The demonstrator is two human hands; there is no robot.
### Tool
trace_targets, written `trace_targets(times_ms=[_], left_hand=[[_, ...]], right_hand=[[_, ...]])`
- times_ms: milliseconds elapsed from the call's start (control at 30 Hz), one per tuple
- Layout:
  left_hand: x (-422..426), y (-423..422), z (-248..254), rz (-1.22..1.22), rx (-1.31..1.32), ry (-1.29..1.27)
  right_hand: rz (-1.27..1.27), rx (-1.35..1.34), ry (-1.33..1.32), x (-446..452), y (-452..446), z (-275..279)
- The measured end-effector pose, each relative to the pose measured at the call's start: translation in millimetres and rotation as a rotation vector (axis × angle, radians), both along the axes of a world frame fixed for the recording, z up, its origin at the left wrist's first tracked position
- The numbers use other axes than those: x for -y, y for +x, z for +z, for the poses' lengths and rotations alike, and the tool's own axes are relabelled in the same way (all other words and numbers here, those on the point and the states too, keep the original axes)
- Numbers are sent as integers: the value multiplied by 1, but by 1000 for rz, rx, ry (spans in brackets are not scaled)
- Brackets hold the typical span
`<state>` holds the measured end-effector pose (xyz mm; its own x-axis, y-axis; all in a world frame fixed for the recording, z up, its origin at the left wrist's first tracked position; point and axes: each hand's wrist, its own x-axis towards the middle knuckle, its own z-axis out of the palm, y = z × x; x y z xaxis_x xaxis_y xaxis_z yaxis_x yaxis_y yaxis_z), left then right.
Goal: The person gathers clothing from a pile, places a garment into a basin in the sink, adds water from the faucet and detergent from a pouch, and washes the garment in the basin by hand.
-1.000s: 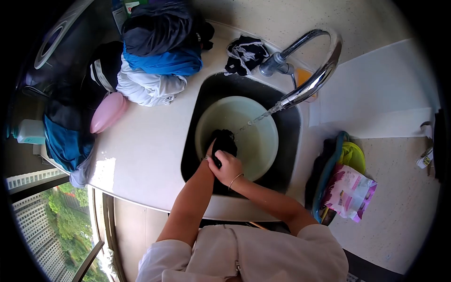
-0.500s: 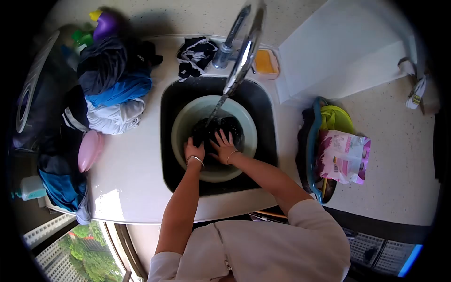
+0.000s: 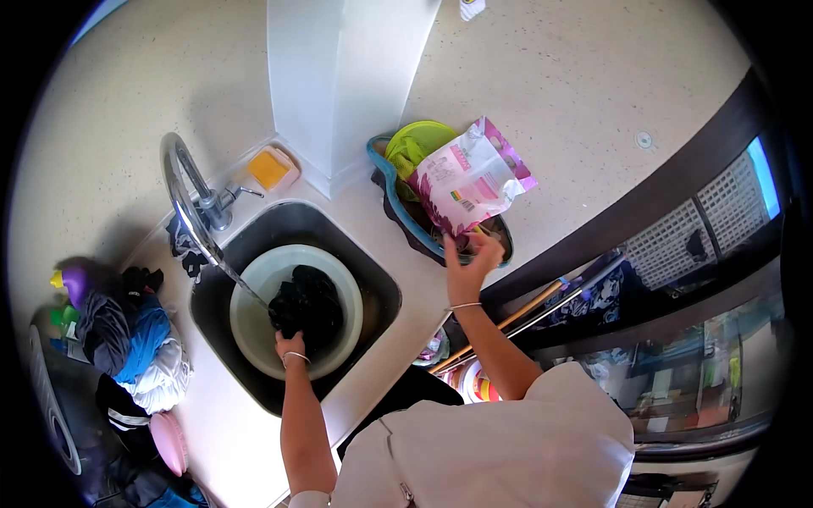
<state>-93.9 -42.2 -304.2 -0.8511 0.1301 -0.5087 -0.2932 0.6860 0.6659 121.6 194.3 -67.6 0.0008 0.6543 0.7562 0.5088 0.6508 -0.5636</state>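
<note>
Dark wet cloth (image 3: 312,306) lies in the pale round basin (image 3: 351,292), which stands in the sink (image 3: 383,296). My left hand (image 3: 290,345) is at the near edge of this cloth with its fingers closed on it. Water runs from the curved faucet (image 3: 182,199) into the basin. Over at the right, my right hand (image 3: 474,256) is at the lower edge of a pink and white packet (image 3: 466,173), fingers bent. Whether it grips the packet cannot be made out. The packet rests on a blue-rimmed basket (image 3: 392,188) with a yellow-green bowl (image 3: 421,135).
A yellow sponge (image 3: 268,169) sits in a holder behind the sink. Piled clothes (image 3: 140,339) and a pink oval object (image 3: 168,442) are on the counter at the left. Long poles (image 3: 525,313) lean below the counter's right side.
The view has swung to the right. My right hand has left the cloth in the basin and reached the packet. My left hand has gone from spread on the cloth to closed on it.
</note>
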Motion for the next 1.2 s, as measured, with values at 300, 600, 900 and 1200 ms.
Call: trace_targets(times_ms=[300,600,900,1200], left_hand=[[-9,6,11,97,158,82],[-10,8,23,154,252,30],[-21,24,68,-43,-70,-368],[-57,74,222,-401,-472,1026]], right_hand=[[242,-408,-552,-132,0,-44],[382,-735,-310,-95,-23,-4],[744,-345,-378,-60,32,67],[875,-258,-643,-43,34,124]])
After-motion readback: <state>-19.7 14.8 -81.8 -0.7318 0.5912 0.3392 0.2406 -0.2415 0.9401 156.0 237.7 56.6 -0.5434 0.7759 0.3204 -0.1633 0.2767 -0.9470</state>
